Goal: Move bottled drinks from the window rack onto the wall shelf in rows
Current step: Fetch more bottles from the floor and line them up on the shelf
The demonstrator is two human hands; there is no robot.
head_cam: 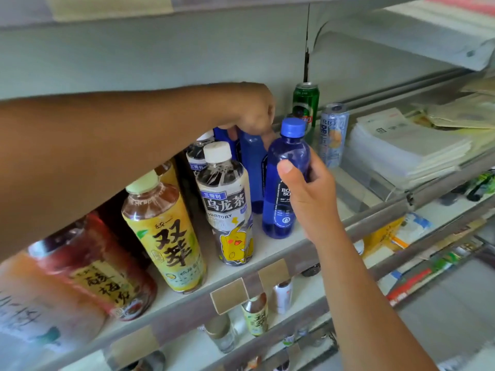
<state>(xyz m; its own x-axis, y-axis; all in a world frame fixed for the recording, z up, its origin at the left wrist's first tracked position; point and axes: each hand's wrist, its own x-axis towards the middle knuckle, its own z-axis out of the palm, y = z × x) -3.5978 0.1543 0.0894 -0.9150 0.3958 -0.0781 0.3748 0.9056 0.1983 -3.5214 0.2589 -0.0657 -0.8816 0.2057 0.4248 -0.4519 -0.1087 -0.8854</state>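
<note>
The right hand (308, 191) was wrapped around the front translucent blue plastic bottle with a blue cap (284, 183), which stood upright on the white wall shelf (267, 253). At 11 o'clock from it, the left hand (251, 111) pinched from above the top of a second blue plastic bottle (251, 167), just behind. At 9 o'clock stood a white-capped oolong tea bottle (227, 207) and a yellow-labelled tea bottle (166, 234). At 1 o'clock stood a green can (306, 103) and a pale silver can (333, 135).

Blue bottle (284, 183) (blue cap); yellow tea bottle (166, 231); green can (306, 101).
</note>
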